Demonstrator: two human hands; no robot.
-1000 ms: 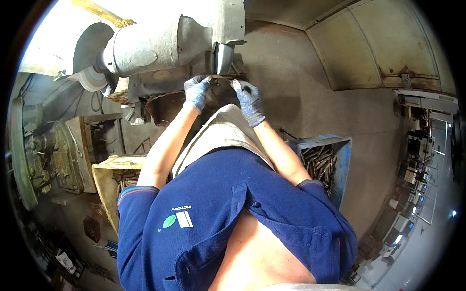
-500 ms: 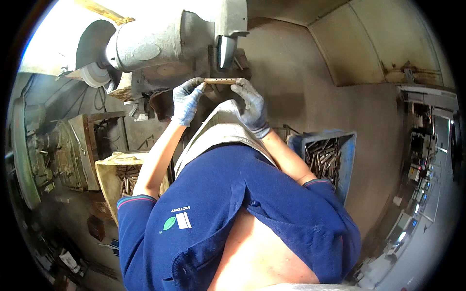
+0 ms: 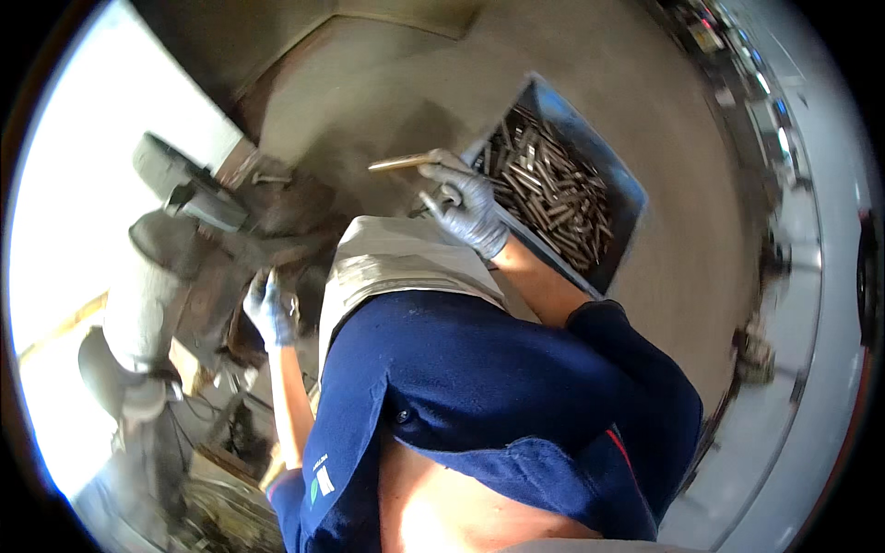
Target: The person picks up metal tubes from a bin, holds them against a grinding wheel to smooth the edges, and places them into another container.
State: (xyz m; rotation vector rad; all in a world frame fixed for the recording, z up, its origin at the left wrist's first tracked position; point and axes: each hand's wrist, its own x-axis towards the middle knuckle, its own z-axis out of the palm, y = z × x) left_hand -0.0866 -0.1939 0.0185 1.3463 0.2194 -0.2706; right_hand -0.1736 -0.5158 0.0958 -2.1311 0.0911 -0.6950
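Note:
My right hand (image 3: 468, 205), in a grey-blue work glove, pinches one end of a slim, brownish metal rod (image 3: 398, 163). The rod points leftward, nearly level, and its other end is free. A blue bin (image 3: 629, 180) full of similar short metal rods (image 3: 551, 189) stands just to the right of this hand. My left hand (image 3: 269, 311), also gloved, is away to the left beside the grinding machine (image 3: 138, 309). Its fingertips point up and look slightly apart, with no rod seen between them; blur hides finer detail.
The grinder's motor housing and dark wheel guard (image 3: 207, 198) stand at the left against bright light. A pale apron (image 3: 392, 263) covers my lap. Cables and machine parts lie at lower left. Grey floor (image 3: 359, 88) stretches behind the bin, with equipment along the far right.
Both hands held the rod before; my left hand has let go and moved left and down. My view has turned right, bringing the blue bin beside my right hand, which keeps the rod.

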